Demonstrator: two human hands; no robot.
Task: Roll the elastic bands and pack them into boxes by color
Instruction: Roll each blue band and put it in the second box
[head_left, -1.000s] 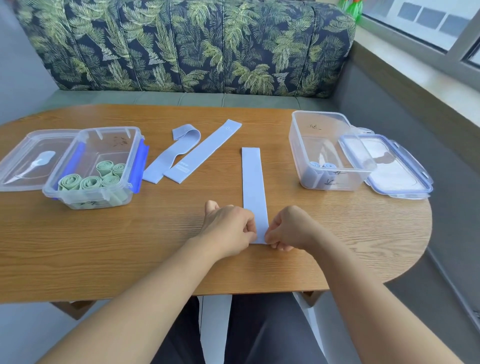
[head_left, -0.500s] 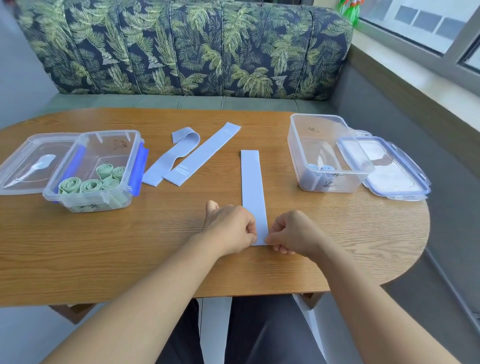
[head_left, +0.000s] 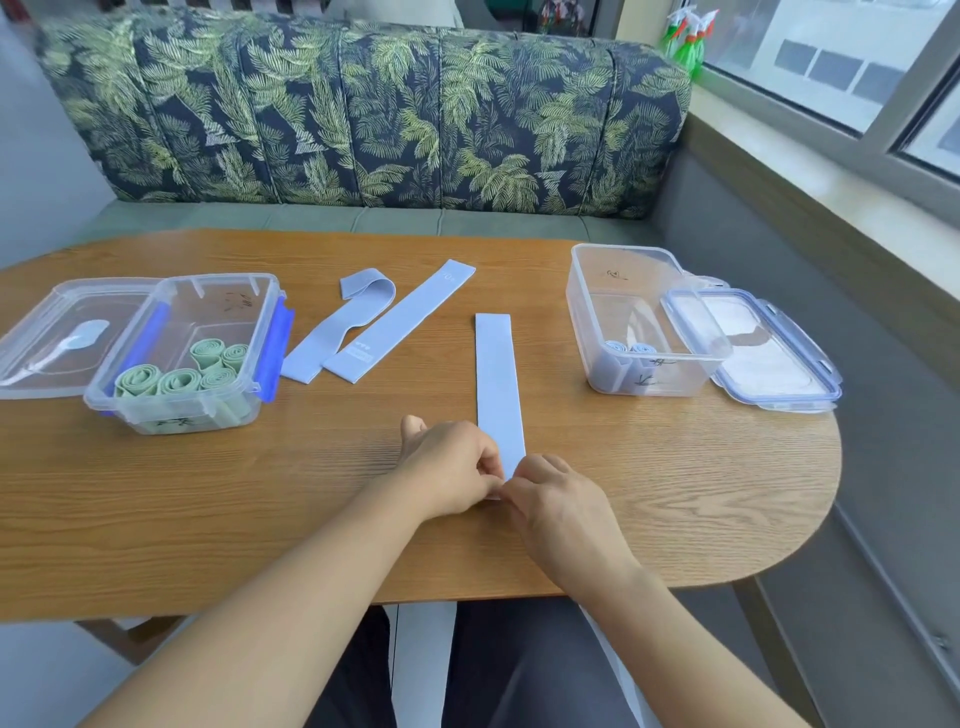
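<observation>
A flat light-blue elastic band (head_left: 497, 384) lies lengthwise on the wooden table (head_left: 675, 493). My left hand (head_left: 449, 467) and my right hand (head_left: 558, 499) both pinch its near end with curled fingers; that end is mostly hidden under them. Two more blue bands (head_left: 363, 332) lie flat at the middle left. A clear box (head_left: 171, 410) on the left holds several rolled green bands (head_left: 179, 382). Another clear box (head_left: 582, 296) on the right holds rolled blue bands (head_left: 626, 351).
One lid (head_left: 47, 338) lies left of the green box, another lid (head_left: 774, 353) right of the blue box. A leaf-patterned sofa back (head_left: 363, 114) stands behind the table. A window ledge runs along the right. The table's rounded edge is near my right arm.
My right hand has shifted left, closer to my left hand over the band's near end. The camera has tilted a little; nothing else on the table moved.
</observation>
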